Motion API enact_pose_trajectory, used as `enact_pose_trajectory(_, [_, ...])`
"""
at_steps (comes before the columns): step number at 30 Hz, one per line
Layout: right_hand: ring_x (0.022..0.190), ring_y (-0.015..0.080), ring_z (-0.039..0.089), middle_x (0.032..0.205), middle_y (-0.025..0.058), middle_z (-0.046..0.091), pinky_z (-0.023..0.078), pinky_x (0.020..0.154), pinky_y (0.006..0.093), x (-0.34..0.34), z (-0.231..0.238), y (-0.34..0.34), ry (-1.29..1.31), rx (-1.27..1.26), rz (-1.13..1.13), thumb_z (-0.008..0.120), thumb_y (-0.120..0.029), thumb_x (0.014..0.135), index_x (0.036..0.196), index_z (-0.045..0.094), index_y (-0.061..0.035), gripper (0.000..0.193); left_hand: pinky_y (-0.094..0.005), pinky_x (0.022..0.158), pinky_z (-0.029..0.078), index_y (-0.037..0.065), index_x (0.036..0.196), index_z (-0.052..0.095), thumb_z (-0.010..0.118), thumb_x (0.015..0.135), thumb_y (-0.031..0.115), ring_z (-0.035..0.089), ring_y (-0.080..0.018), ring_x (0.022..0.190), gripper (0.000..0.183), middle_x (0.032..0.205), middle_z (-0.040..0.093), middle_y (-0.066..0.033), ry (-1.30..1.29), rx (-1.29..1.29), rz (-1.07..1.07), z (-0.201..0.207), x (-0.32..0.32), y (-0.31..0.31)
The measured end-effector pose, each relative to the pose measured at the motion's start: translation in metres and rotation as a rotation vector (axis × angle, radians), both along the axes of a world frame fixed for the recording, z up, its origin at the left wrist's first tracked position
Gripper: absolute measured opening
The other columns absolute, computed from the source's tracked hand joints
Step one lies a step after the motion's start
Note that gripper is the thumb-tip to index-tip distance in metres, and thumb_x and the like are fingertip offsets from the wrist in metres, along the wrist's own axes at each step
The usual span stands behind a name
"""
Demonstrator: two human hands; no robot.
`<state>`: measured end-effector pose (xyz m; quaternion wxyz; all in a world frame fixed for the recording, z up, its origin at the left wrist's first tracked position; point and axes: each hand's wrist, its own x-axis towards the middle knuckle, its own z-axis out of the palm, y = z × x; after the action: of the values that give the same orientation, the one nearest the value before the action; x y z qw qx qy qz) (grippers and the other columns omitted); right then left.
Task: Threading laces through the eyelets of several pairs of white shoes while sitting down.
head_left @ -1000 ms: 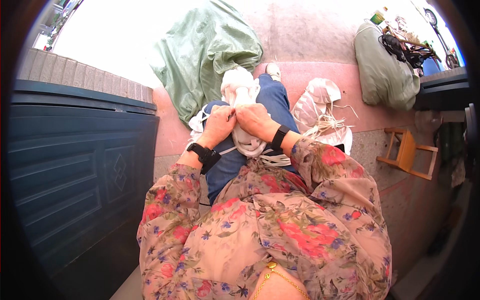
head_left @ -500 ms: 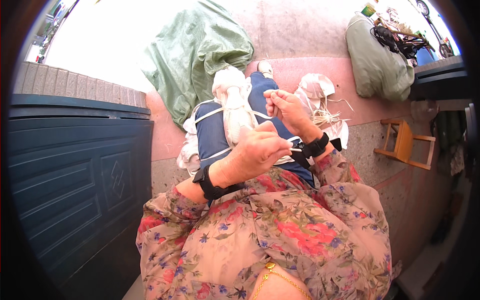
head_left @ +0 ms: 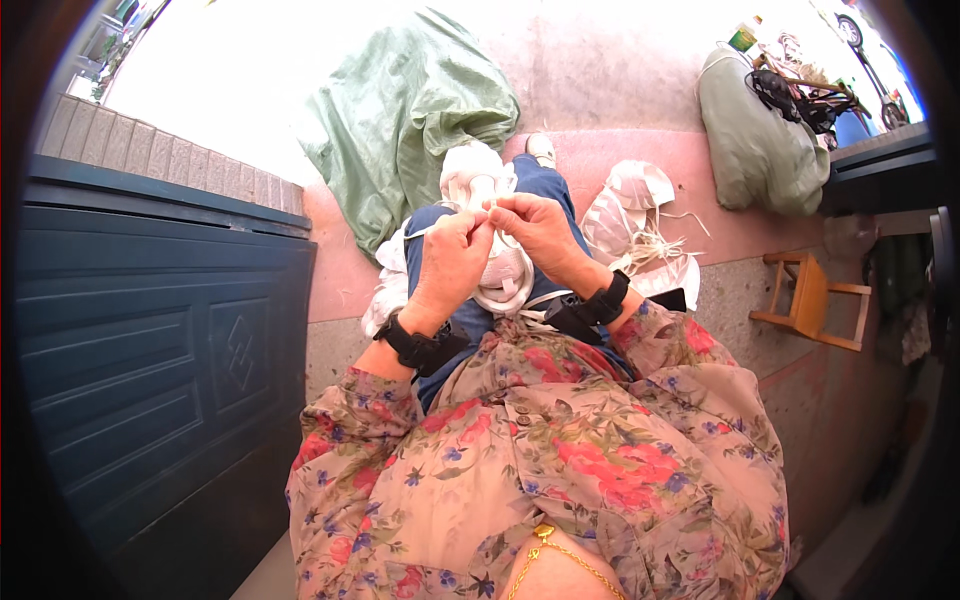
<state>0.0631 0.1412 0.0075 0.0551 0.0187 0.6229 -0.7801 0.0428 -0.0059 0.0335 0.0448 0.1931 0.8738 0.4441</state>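
A white sneaker (head_left: 505,278) lies lengthwise on my lap, its far end on my jeans (head_left: 550,185) between the knees. Over its middle, my left hand (head_left: 450,265) and my right hand (head_left: 543,235) meet with fingertips pinched together. A thin white shoelace (head_left: 420,232) runs out beside my left hand, and both hands appear closed on it. My fingers cover the spot where the lace meets the shoe. More white shoe pieces (head_left: 388,296) rest beside my left leg.
White shoe parts (head_left: 632,195) and a bundle of loose white laces (head_left: 650,247) lie on the floor at right. A green sheet (head_left: 400,120) spreads ahead, a full green sack (head_left: 750,135) stands at far right. Nearby are a small wooden stool (head_left: 812,298) and a dark blue panelled door (head_left: 120,340).
My hands were apart, the left pulling a lace low across the right wrist. Now both have come together over the shoe, the left moving up and left, the right slightly left and down.
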Motion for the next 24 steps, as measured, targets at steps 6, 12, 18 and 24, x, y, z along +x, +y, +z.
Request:
enact_pose_trajectory(6, [0.070,0.0039,0.050,0.077,-0.0010,0.059,0.040,0.060,0.0185,0.003,0.000,0.004,0.055,0.096,-0.038,0.056,-0.017,0.087,0.087,0.060,0.0013,0.018,-0.0362,0.067,0.045,0.000,0.088,0.064,0.053,0.081,0.010,0.059,-0.0313,0.076,0.016,0.077,0.061,-0.0192,-0.039,0.130,-0.098,-0.013,-0.029,-0.016])
enact_pose_trajectory(12, [0.075,0.0117,0.059,0.079,0.0083,0.063,0.046,0.067,0.0231,-0.010,0.036,0.002,0.172,-0.029,0.085,0.048,-0.013,0.090,0.087,0.051,0.0002,0.014,-0.0314,0.072,0.045,0.000,0.090,0.063,0.057,0.078,0.021,0.061,-0.0226,0.079,0.025,0.083,0.064,-0.0154,-0.138,-0.287,-0.208,-0.070,-0.080,-0.023])
enact_pose_trajectory(18, [0.067,0.0130,0.057,0.071,0.0074,0.058,0.046,0.064,0.0246,-0.025,0.060,0.018,0.170,-0.040,0.191,0.047,-0.007,0.089,0.086,0.047,0.0018,0.009,-0.0367,0.075,0.045,0.001,0.073,0.061,0.064,0.067,0.021,0.058,-0.0303,0.081,0.021,0.081,0.062,-0.0169,-0.189,-0.298,-0.312,-0.091,-0.094,-0.008])
enact_pose_trajectory(24, [0.069,0.0119,0.056,0.073,0.0058,0.058,0.045,0.065,0.0250,-0.032,0.066,0.023,0.189,-0.027,0.262,0.047,-0.009,0.090,0.089,0.048,-0.0006,0.009,-0.0355,0.077,0.044,0.005,0.099,0.057,0.062,0.071,0.018,0.057,-0.0279,0.086,0.031,0.086,0.061,-0.0132,-0.162,-0.399,-0.463,-0.101,-0.099,-0.011])
